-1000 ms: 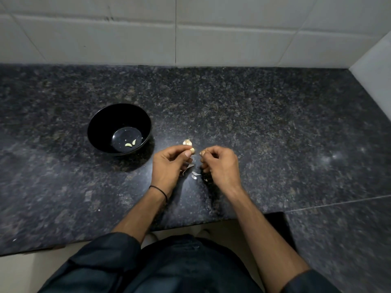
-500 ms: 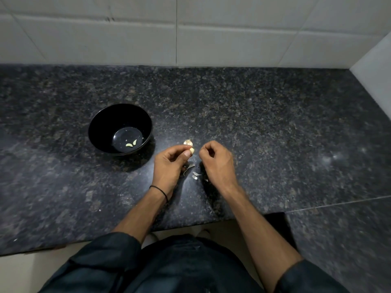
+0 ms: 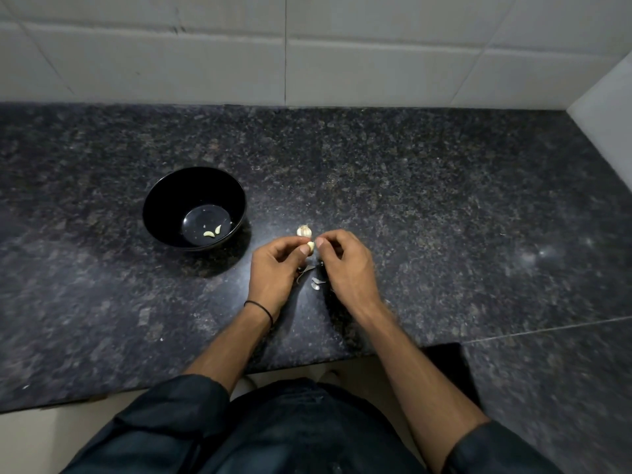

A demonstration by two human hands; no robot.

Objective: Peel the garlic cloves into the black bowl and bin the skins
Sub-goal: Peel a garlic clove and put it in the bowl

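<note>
Leftmost, the bowl (image 3: 160, 200) holds two peeled cloves (image 3: 212, 232). Right of it, the left grip (image 3: 277, 268) pinches a clove (image 3: 310, 247), with a bulb (image 3: 304, 230) just behind on the surface (image 3: 444, 200). The right grip (image 3: 345, 265), fingers curled, nips that clove too, with skins (image 3: 316, 283) lying beneath.

One black bowl (image 3: 160, 203) contains two peeled cloves (image 3: 208, 234). Outside it are one held clove (image 3: 310, 247), one garlic bulb remnant (image 3: 304, 230) and at least three skin scraps (image 3: 317, 280).

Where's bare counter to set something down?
Free: counter right of the right hand, and behind the bowl up to the wall. Crowded: between it and the left hand, which grips the clove near the skins; bulb just beyond.
</note>
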